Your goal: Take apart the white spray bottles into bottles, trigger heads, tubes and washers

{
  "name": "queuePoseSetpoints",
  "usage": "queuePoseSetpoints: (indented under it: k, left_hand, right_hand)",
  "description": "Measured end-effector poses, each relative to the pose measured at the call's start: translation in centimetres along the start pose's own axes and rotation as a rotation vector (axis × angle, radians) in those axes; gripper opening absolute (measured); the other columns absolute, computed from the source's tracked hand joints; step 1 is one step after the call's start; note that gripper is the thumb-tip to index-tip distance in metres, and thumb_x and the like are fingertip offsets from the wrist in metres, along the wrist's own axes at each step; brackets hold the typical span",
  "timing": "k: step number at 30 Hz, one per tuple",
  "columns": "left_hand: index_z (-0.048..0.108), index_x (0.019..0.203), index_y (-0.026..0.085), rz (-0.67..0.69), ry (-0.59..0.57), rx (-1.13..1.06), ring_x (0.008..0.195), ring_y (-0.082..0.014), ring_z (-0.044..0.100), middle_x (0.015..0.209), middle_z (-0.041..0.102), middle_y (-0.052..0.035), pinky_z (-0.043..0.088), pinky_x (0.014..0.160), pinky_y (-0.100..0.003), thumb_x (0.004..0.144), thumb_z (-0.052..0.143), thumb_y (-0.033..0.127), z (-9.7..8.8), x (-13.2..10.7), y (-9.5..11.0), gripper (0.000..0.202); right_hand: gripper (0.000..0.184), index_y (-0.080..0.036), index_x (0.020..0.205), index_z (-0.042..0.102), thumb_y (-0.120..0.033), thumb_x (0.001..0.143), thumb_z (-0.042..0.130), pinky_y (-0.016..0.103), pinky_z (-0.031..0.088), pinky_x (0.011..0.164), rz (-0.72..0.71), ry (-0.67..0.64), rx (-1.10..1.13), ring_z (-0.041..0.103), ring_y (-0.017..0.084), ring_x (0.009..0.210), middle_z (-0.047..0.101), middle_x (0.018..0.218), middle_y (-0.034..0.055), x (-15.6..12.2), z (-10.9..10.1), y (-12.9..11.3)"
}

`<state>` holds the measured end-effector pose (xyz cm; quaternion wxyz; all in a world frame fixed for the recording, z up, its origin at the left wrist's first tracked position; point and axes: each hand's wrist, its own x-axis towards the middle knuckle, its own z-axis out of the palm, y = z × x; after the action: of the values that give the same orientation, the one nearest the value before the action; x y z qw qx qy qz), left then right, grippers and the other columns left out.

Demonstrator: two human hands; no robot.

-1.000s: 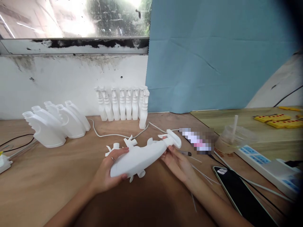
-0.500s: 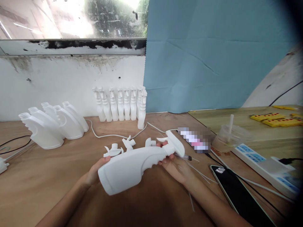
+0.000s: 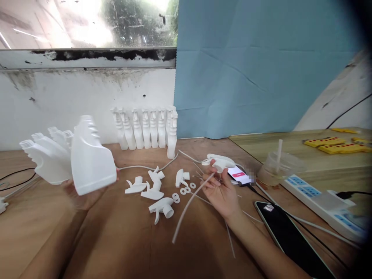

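My left hand [image 3: 84, 195] is closed round a white spray bottle body [image 3: 92, 162], held tilted with its open threaded neck up, in front of other bottles. My right hand [image 3: 219, 190] grips a white trigger sprayer head [image 3: 221, 162], from which a thin dip tube [image 3: 190, 205] hangs toward the lower left. Between the hands, several loose trigger heads [image 3: 162, 207] lie on the wooden table [image 3: 130, 248], beside several small white washers [image 3: 176, 197].
Uncapped white bottles [image 3: 48, 164] stand at the left. A row of bottles with spray heads [image 3: 145, 131] lines the wall. At the right are a lit phone [image 3: 240, 176], a dark phone [image 3: 286, 232], a power strip [image 3: 325, 203], a plastic cup [image 3: 280, 166] and cables.
The sprayer head has come off the bottle. My left hand has carried the bottle left and tipped it upright; my right hand keeps the head, its tube now out, uncovering the washers.
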<state>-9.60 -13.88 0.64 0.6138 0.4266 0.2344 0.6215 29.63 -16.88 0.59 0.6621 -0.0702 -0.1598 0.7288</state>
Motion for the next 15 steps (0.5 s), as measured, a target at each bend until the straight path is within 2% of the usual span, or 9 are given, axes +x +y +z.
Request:
queuePoseSetpoints:
  k: [2,3,5,7,9,11,15]
  left_hand:
    - [0.049,0.122,0.024,0.172,0.205,0.133,0.113,-0.0335,0.052,0.12,0.059,-0.007,0.047,0.092,-0.05,0.063,0.065,0.051,-0.9,0.5,0.6,0.066]
    - [0.048,0.122,0.024,0.207,0.287,0.261,0.114,-0.0314,0.051,0.119,0.059,-0.0064,0.046,0.095,-0.048,0.063,0.068,0.046,-1.5,0.7,0.8,0.067]
    - [0.045,0.124,0.023,0.254,0.399,0.551,0.11,-0.026,0.051,0.124,0.053,-0.0058,0.046,0.094,-0.041,0.059,0.076,0.038,-3.3,1.2,0.9,0.073]
    - [0.038,0.13,0.022,0.332,0.495,0.808,0.105,-0.0215,0.052,0.133,0.042,-0.0075,0.047,0.09,-0.037,0.054,0.081,0.031,-5.5,1.6,0.6,0.088]
    - [0.029,0.135,0.018,0.407,0.622,1.029,0.105,-0.0209,0.05,0.136,0.033,-0.0115,0.047,0.09,-0.036,0.052,0.084,0.032,-7.6,1.7,0.0,0.101]
    - [0.025,0.136,0.012,0.429,0.741,1.232,0.11,-0.0237,0.046,0.134,0.031,-0.0148,0.044,0.093,-0.039,0.051,0.084,0.037,-9.1,1.7,-0.7,0.107]
    - [0.03,0.129,0.008,0.338,0.931,1.479,0.11,-0.0282,0.042,0.123,0.032,-0.0132,0.036,0.099,-0.046,0.047,0.085,0.049,-10.2,1.5,-1.2,0.107]
  right_hand:
    - [0.014,-0.031,0.102,0.06,-0.032,0.088,0.061,0.021,0.043,0.049,0.055,0.009,-0.045,0.042,0.008,0.05,0.058,0.075,-0.0056,-0.2,-0.1,0.5]
    - [0.014,-0.03,0.101,0.06,-0.034,0.088,0.061,0.021,0.043,0.048,0.08,0.016,-0.079,0.04,0.008,0.049,0.056,0.074,-0.0052,-0.3,-0.2,0.8]
    - [0.015,-0.028,0.099,0.061,-0.035,0.086,0.062,0.022,0.041,0.048,0.129,0.027,-0.126,0.037,0.008,0.048,0.054,0.073,-0.0045,-0.4,-0.3,1.4]
    - [0.018,-0.026,0.1,0.061,-0.036,0.085,0.063,0.022,0.041,0.048,0.172,0.033,-0.143,0.036,0.008,0.049,0.053,0.073,-0.004,-0.5,-0.4,1.7]
    - [0.019,-0.025,0.1,0.061,-0.036,0.085,0.062,0.023,0.04,0.048,0.183,0.045,-0.171,0.035,0.009,0.049,0.052,0.074,-0.0033,-0.4,-0.5,1.9]
    - [0.018,-0.026,0.099,0.062,-0.038,0.087,0.059,0.024,0.04,0.048,0.171,0.063,-0.224,0.035,0.01,0.048,0.052,0.075,-0.0025,-0.3,-0.5,1.8]
    - [0.013,-0.025,0.095,0.062,-0.034,0.087,0.059,0.024,0.04,0.047,0.161,0.066,-0.238,0.036,0.01,0.048,0.053,0.075,-0.0023,-0.2,-0.5,1.6]
